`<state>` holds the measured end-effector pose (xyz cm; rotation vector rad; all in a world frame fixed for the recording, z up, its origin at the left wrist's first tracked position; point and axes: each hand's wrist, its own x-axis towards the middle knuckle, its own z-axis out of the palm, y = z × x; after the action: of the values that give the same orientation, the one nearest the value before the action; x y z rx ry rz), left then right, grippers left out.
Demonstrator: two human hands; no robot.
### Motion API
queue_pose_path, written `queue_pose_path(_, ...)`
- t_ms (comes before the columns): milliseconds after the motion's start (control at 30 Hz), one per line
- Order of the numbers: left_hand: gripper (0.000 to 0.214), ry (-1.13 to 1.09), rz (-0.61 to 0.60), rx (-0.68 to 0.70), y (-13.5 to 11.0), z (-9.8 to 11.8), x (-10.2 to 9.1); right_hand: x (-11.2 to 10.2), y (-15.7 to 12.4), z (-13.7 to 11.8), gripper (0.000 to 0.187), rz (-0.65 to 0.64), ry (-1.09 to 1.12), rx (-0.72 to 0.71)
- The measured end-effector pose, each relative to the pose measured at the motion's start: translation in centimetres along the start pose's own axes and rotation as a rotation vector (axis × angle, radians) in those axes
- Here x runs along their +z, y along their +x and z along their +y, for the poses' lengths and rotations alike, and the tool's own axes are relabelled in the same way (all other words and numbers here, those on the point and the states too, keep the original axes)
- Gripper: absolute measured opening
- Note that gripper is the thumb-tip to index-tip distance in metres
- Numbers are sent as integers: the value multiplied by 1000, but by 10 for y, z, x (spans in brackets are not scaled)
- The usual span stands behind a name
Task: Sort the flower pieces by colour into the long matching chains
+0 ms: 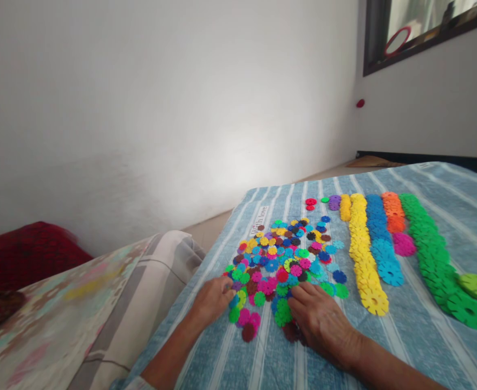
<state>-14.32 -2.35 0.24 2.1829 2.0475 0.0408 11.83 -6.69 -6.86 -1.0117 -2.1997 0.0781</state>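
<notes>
A loose heap of mixed-colour plastic snowflake discs (287, 254) lies on a blue striped cloth (404, 336). My left hand (214, 298) rests palm down at the heap's near left edge, fingers curled onto the discs. My right hand (323, 319) lies flat at the near right edge, fingers stretched over green and dark discs. To the right, sorted rows run away from me: yellow discs (364, 254), blue discs (380, 238), orange discs (393, 211), pink discs (404, 244) and green discs (433, 254). Purple discs (334, 202) and red discs (310, 203) sit at the far end.
A patterned pillow or folded bedding (100, 309) lies left of the cloth, with a dark red cushion (23, 254) behind it. A white wall (161, 108) stands close on the left. A dark-framed window (425, 27) is at the upper right.
</notes>
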Motion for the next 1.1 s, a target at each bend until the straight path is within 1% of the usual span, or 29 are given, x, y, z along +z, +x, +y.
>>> queue_pose_path(133,17,34,38,46,-10,15,7,1,-1,0,14,1,-4,-2)
queue_pose_path(400,19,-8,91,128,-29,38,21,0,-2,0,15,22,-11,-18)
queue_pose_path(533,18,-26,208,132,-33,46,26,-2,-1,-2,15,33,-24,-27)
queue_pose_path(633,16,-20,305,215,-35,52,31,-2,-2,-2,15,29,-21,-27)
queue_pose_path(767,16,-28,378,345,-43,63,44,1,-4,0,16,16,3,-23)
queue_pose_path(933,19,-16,348,453,-53,75,56,3,-5,2,15,6,13,-18)
queue_pose_path(1000,20,-35,341,472,-55,77,58,3,-6,2,14,-4,8,-18)
queue_pose_path(1100,23,-91,365,504,-58,77,56,2,-6,2,14,-13,2,-23)
